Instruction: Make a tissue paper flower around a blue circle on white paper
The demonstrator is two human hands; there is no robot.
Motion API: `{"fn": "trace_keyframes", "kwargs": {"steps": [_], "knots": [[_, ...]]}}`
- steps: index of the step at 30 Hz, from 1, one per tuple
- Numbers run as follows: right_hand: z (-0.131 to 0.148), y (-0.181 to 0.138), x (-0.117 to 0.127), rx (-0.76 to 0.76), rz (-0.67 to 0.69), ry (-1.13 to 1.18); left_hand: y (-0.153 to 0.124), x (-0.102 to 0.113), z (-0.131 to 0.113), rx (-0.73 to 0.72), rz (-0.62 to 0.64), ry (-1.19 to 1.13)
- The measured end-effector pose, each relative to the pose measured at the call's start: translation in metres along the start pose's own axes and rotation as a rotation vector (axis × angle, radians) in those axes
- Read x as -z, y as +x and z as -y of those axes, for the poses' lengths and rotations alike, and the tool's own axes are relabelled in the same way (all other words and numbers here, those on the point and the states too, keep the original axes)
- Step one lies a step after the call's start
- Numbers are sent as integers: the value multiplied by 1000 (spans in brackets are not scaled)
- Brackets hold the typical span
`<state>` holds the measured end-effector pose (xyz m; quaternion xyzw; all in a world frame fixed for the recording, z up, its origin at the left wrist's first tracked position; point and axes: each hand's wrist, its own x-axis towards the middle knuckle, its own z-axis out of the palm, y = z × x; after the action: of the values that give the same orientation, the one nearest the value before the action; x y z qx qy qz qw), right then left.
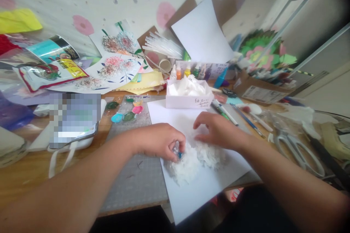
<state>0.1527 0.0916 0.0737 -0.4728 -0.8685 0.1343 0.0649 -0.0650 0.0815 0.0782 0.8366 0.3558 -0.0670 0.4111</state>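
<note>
My left hand (161, 140) is closed over the sheet of white paper (188, 196), its fingertips pinching a small blue piece (179, 154) whose kind is mostly hidden. Directly under those fingers lies a crumpled clump of white tissue (183, 170). A second ruffled white tissue clump (212, 156) sits just right of it, touching or nearly so. Above this second clump, my right hand (214, 131) hovers with thumb and fingers curved apart and nothing visible between them. Behind both hands stands a white box (188, 102) filled with white tissue (190, 86).
Paint blobs (129, 116) dot the grey mat (136, 167) at left, beside a phone (75, 122). Paint bottles (187, 71) line the back. Brushes (250, 120) and scissors (299, 149) lie at right, near a cardboard box (262, 89). Flower paintings (113, 71) lean at back left.
</note>
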Motion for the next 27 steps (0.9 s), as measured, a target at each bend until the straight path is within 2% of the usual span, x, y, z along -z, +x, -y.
{"fn": "trace_keyframes", "kwargs": {"steps": [4, 8, 14, 17, 19, 21, 24, 27], "knots": [[9, 2, -5, -54, 28, -154, 0, -1, 2, -18, -3, -3], [12, 5, -7, -92, 14, -190, 1, 0, 2, -14, -1, -4], [4, 8, 4, -137, 6, -109, 2, -1, 2, -12, -1, 5], [9, 2, 13, -150, -90, -3, 1, 0, 1, -16, -4, 12], [18, -4, 17, -73, -217, 118, 2, 0, 1, -39, -8, 22], [29, -11, 15, 96, -282, 231, 2, 1, 1, -62, -12, 49], [44, -19, 7, 329, -182, 267, 2, 1, 1, -48, -35, 80], [52, -23, 0, 375, -25, 185, 3, 0, 2, -18, -49, 88]]}}
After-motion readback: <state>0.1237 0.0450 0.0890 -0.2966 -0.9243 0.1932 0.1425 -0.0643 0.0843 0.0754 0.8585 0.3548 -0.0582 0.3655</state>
